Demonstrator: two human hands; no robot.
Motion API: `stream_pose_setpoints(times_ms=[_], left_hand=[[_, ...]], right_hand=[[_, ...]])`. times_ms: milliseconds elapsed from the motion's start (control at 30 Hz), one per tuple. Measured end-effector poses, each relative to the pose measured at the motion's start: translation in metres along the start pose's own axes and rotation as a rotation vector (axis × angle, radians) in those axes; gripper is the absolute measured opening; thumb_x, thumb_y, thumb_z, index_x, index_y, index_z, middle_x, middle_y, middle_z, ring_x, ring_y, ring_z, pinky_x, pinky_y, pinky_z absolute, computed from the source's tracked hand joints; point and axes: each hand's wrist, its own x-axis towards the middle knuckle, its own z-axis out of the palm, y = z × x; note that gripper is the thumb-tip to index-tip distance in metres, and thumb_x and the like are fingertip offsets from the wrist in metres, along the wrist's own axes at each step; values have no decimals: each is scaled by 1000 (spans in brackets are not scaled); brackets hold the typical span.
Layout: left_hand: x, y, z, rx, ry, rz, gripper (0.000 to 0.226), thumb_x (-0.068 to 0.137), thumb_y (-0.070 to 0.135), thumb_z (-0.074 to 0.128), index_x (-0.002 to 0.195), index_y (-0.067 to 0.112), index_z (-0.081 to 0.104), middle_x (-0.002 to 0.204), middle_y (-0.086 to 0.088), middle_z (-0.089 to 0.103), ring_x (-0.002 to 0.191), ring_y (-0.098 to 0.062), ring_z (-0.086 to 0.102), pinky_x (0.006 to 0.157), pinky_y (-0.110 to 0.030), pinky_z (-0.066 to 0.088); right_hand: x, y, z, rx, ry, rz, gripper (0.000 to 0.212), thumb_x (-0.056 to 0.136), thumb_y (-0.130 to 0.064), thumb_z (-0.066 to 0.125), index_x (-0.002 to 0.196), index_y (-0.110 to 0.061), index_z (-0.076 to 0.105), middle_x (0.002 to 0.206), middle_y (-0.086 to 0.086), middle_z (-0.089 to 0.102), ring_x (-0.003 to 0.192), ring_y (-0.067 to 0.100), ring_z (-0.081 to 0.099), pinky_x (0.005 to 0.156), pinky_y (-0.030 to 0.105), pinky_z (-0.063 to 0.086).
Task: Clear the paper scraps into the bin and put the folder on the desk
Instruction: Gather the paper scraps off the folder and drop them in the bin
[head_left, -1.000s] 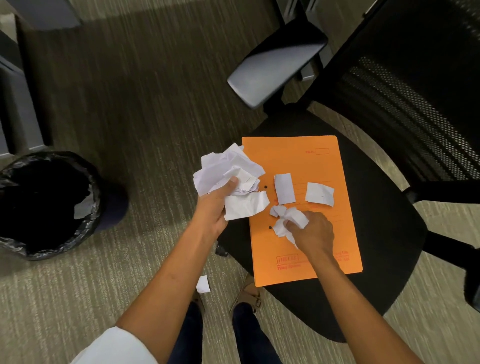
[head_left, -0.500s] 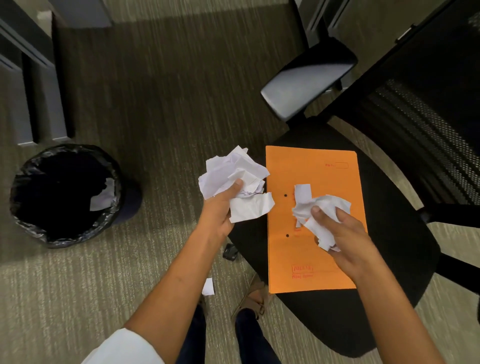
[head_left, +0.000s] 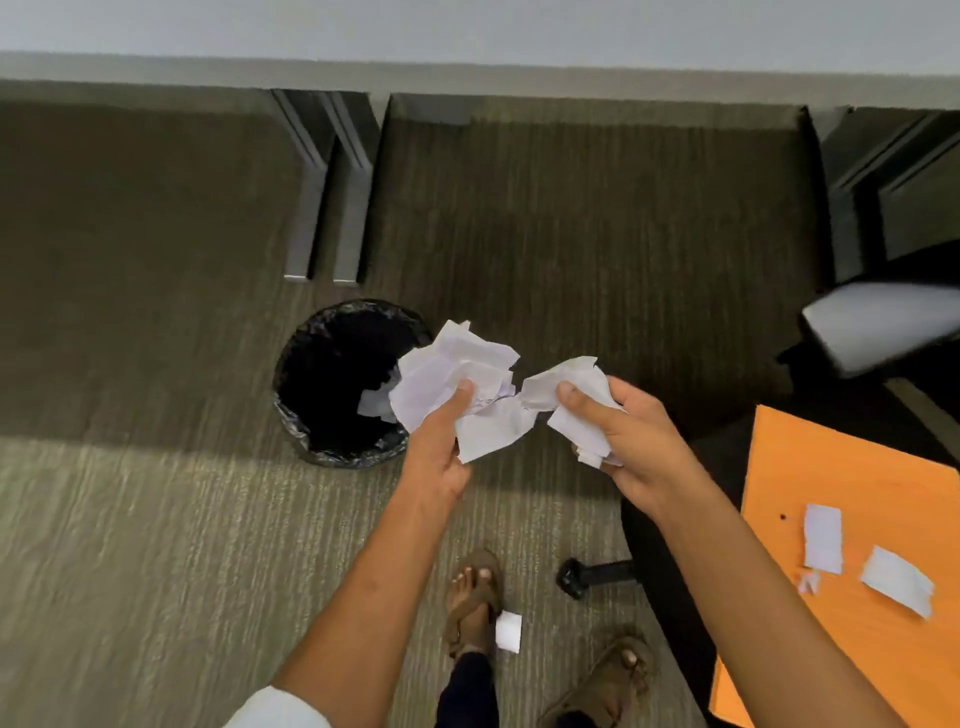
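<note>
White paper scraps (head_left: 457, 379) — left grip (head_left: 439, 457) clamped | right grip (head_left: 631, 441) clamped | beside bin (head_left: 337, 384)

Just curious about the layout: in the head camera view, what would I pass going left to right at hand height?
Bin → paper wad in the left hand → left hand → right hand → orange folder on the chair, with loose scraps on it.

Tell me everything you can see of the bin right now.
The bin is round, with a crinkled, glossy black plastic liner folded over its rim. It stands upright on the carpet, near the grey desk legs. Its inside is dark; at least one white scrap shows inside. The paper bunch in the left hand covers its right edge in view; whether they touch is unclear.
</note>
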Motion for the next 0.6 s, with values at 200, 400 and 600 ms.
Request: stream_pose_setpoints(times_ms=[200, 400, 600], left_hand=[[24, 82, -66, -73, 187, 62, 47, 90, 9, 66, 135, 5, 54, 119, -19, 70, 101, -31, 72, 77, -46, 62], [46, 126, -120, -163, 291, 77, 43, 94, 6, 61, 137, 2, 52, 133, -22, 62, 120, -34, 62, 98, -53, 52], [64, 143, -143, -213, 366, 38, 43, 95, 4, 61, 136, 3, 53, 130, -21, 64, 118, -35, 63, 92, -54, 55]], right_hand=[[50, 0, 103, -21, -69, 105, 16, 84, -30, 79, 98, -26, 72, 77, -9, 78, 72, 8, 71, 57, 24, 55], [99, 6, 179, -59, -102, 176, 12, 85, -30, 78, 92, -24, 71, 76, -7, 76, 69, 10, 68, 52, 24, 51], [137, 26, 216, 18, -94, 313, 12, 86, -29, 78, 93, -23, 70, 85, -1, 75, 69, 13, 67, 51, 25, 51]])
